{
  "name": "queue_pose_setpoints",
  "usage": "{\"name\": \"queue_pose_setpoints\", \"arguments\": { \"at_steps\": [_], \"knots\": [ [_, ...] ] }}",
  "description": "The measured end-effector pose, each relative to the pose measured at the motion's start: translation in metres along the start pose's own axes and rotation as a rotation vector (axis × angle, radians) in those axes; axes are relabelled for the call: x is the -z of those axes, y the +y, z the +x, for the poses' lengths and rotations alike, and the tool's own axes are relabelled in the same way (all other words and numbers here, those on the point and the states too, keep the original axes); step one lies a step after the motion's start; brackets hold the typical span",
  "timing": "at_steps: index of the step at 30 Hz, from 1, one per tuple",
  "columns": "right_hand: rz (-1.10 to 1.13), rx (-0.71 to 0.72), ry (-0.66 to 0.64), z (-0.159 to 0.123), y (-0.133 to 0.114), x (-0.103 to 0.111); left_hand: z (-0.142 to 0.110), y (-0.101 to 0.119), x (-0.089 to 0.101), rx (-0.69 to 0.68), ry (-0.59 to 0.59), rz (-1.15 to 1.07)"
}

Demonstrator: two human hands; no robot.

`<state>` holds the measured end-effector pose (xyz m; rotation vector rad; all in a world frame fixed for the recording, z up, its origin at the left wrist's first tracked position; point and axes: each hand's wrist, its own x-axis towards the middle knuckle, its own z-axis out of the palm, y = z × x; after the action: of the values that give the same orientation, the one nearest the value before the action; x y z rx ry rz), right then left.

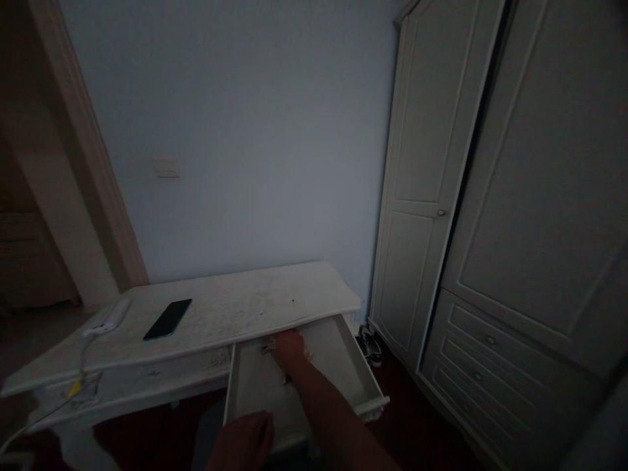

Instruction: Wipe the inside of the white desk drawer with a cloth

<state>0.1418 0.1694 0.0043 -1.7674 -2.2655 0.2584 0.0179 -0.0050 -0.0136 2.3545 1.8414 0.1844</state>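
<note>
A white drawer (362,366) stands pulled out of the white desk (294,288). My right hand (289,350) reaches deep inside it, near its back under the desktop. Its fingers are closed on a light cloth (309,354), crumpled against the drawer bottom; bits of cloth stick out on both sides of the hand. At the drawer's front left corner is my left hand (245,437), its fingers curled over the edge. Dim light hides the details of its fingertips.
On the desktop lie a dark phone (167,319) and a white power strip (106,317) with a cable hanging off the left side. A white wardrobe (422,196) rises at the right. Shoes (369,345) sit on the floor between desk and wardrobe.
</note>
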Motion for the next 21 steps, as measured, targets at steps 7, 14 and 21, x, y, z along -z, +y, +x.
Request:
{"name": "queue_pose_setpoints", "arguments": {
  "at_steps": [7, 14, 21],
  "knots": [
    [0.109, 0.417, -0.175, -0.03, -0.028, -0.025, -0.004, 0.004, 0.01, 0.027, -0.065, 0.01],
    [-0.006, 0.751, -0.645, -0.063, 0.092, 0.01, -0.005, 0.0, 0.001, 0.008, 0.0, -0.008],
    [-0.103, 0.201, -0.25, -0.051, 0.153, 0.075, -0.003, 0.0, -0.003, 0.014, -0.012, 0.026]
  ]
}}
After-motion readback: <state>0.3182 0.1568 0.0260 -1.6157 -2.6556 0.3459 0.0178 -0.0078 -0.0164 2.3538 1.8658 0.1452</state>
